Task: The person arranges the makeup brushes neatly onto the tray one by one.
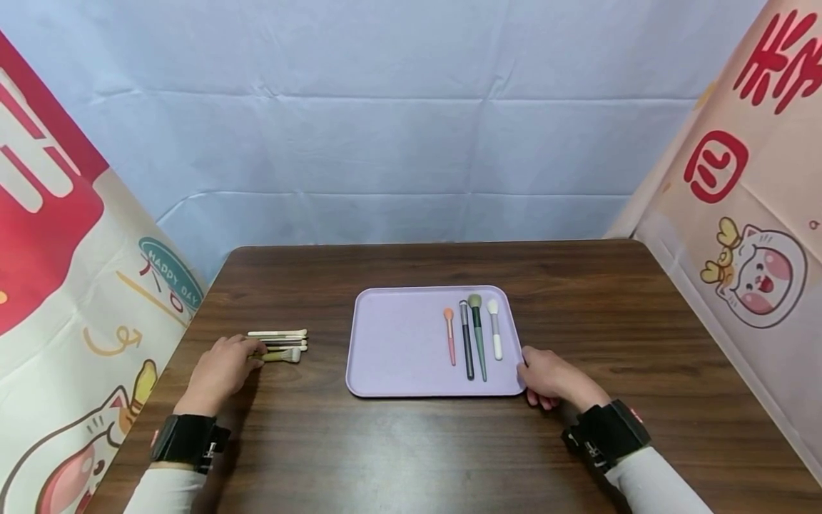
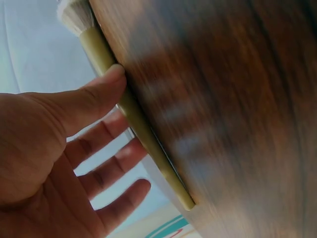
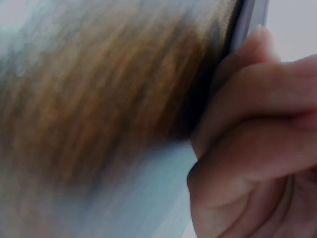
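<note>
At the left of the table, my left hand (image 1: 221, 368) pinches a makeup brush with an olive handle (image 2: 143, 129) and pale bristles, thumb on one side and fingers on the other. It is the nearest of a small bundle of brushes (image 1: 277, 333) lying side by side. My right hand (image 1: 557, 378) grips the right edge of a lilac tray (image 1: 398, 343), its fingers curled at the rim. Toward the tray's right side lie a pink brush (image 1: 451, 339), a dark-handled brush (image 1: 467, 343), a green brush (image 1: 478, 339) and a white-tipped brush (image 1: 495, 332).
Everything rests on a dark wooden table (image 1: 411, 457). A pale blue cloth (image 1: 398, 143) hangs behind its far edge. Printed cloths (image 1: 58, 285) with cartoon figures close off the left and right sides.
</note>
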Available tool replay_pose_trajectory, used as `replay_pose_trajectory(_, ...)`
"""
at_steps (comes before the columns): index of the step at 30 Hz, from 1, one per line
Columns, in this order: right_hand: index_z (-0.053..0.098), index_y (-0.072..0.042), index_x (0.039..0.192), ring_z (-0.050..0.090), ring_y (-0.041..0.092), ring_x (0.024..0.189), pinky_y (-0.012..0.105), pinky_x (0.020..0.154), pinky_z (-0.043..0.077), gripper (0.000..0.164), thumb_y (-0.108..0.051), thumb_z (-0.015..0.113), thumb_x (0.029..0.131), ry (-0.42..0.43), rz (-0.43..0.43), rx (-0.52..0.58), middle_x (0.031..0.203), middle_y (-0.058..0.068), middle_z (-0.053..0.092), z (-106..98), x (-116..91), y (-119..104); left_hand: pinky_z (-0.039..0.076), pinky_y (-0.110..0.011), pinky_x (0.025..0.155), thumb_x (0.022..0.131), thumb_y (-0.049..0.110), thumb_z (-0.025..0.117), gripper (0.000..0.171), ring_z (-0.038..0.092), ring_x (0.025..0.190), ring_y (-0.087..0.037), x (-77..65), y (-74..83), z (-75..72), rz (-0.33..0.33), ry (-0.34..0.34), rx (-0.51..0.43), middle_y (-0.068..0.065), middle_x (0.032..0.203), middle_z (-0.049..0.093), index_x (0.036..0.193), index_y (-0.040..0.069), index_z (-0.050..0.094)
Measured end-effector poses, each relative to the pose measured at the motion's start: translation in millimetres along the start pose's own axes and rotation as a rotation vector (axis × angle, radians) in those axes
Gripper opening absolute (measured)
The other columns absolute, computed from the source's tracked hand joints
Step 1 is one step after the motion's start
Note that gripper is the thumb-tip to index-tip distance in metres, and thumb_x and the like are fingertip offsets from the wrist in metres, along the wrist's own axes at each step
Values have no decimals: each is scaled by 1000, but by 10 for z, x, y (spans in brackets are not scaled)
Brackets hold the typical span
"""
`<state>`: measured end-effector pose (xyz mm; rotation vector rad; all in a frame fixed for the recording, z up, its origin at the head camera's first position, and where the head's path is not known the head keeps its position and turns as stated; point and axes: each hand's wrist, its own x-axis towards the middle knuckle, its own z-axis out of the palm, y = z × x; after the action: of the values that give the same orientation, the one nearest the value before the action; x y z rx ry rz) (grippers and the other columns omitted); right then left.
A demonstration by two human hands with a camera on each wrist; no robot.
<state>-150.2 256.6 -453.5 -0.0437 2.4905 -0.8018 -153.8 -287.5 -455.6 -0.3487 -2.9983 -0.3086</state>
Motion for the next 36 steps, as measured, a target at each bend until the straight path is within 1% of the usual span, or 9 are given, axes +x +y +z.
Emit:
replay_pose_trajectory(5,49,-2,94,51,14,40,26,40,42,12,-8,40,101,-3,4,-1,59,9,60,4,-6,4,51,-50,76,85,5,79,14,63,87,-31,14,-24,6,47,-16,-59,-6,91,65,94,11,71)
replay_pose_trajectory(9,49,-2,94,50,14,40,26,40,42,12,-8,40,100,0,0,-2,59,9,60,3,-7,2,52,-48,77,85,6,79,15,64,88,-29,21,-19,4,76,-22,-79,-3,91,67,95,13,71)
replay_pose_trajectory(12,49,-2,94,50,14,40,26,40,42,13,-8,40,100,1,-2,0,59,9,60,-3,-9,-4,52,-48,78,86,8,79,15,64,91,-29,34,16,-13,95,-15,-74,-1,91,68,96,15,71)
replay_pose_trajectory(18,48,-2,93,51,13,39,26,40,43,13,-8,39,101,-3,-10,-12,59,8,60,-14,-5,-9,52,-48,79,87,10,79,16,64,93,-29,82,151,-82,124,-3,-61,-1,94,68,101,16,73)
replay_pose_trajectory(22,48,-3,93,51,14,40,27,40,43,14,-8,39,101,0,-15,-23,59,8,60,-19,-7,-11,52,-48,77,88,10,78,15,64,93,-27,109,268,-127,129,6,-63,-1,96,68,101,17,73)
replay_pose_trajectory(29,48,-3,92,51,13,40,27,40,44,13,-8,40,101,-1,-15,-31,58,8,61,-20,-11,-17,53,-47,74,90,11,76,14,65,92,-26,164,423,-123,125,5,-72,-2,97,69,103,16,74)
replay_pose_trajectory(33,48,-2,93,51,14,40,27,40,44,13,-8,40,101,3,-17,-23,59,8,60,-16,-19,-18,53,-45,74,89,11,77,16,65,89,-25,201,485,-99,164,21,-77,-2,96,68,104,15,73)
replay_pose_trajectory(36,49,-2,95,51,14,40,26,40,43,12,-8,40,101,3,-5,-12,59,9,60,-13,-13,-23,52,-43,72,87,11,79,15,64,85,-23,248,531,-85,192,39,-68,-1,92,67,101,14,73)
